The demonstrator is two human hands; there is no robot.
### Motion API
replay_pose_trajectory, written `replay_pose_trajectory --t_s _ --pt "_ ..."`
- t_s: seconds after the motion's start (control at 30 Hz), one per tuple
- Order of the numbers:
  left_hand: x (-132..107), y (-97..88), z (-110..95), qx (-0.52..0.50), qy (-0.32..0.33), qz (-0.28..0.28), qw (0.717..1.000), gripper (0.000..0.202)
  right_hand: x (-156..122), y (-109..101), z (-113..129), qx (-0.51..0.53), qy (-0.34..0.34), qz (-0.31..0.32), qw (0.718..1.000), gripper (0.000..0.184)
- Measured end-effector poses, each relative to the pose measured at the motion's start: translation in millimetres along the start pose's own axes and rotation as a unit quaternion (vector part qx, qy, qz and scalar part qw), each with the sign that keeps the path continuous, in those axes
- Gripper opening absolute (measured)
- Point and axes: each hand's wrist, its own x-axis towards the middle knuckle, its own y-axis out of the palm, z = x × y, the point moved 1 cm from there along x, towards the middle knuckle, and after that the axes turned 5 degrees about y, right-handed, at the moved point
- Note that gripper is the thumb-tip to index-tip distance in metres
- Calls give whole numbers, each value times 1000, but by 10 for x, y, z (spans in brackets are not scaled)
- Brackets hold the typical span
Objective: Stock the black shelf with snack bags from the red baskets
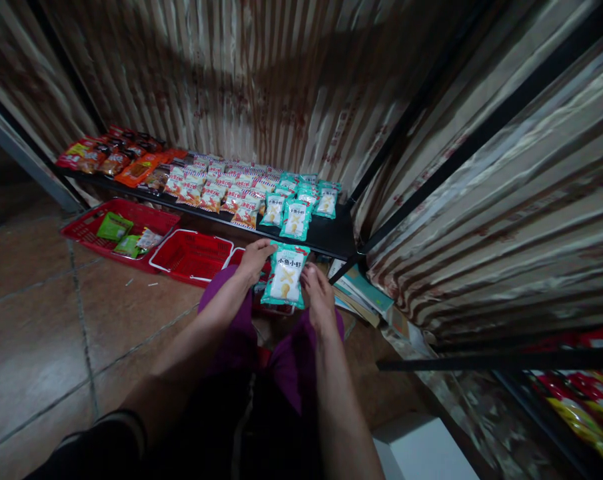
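Observation:
A teal and white snack packet (286, 275) is held up between both my hands, just in front of a low black shelf (331, 237). My left hand (254, 259) grips its left edge, fingers closed on it. My right hand (317, 292) pinches its lower right edge. On the shelf lie more teal packets (296, 217) near the right end, red and white packets (221, 190) in rows to their left, and orange and dark red packets (126, 160) at the far left. My knees in purple trousers (241, 333) are below the packet.
Three red baskets stand on the tiled floor under the shelf: one at left (88, 227) with green packets (114, 227), one in the middle (191, 257), one behind my hands. Striped curtain (261, 87) backs the shelf. Flat cardboard (361, 287) lies right. Another rack (571, 400) is near right.

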Motion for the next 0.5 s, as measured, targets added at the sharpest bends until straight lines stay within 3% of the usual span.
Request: replay_pose_trajectory --t_s 0.17,0.33,0.5 --pt "-114 54 30 42 0 54 998 20 -45 83 58 87 71 61 992 40" --pt "-211 53 71 -1 -19 57 998 33 -22 139 80 117 67 -21 991 41" --pt "-420 3 168 -3 -77 137 988 49 54 128 99 126 59 -62 988 39"
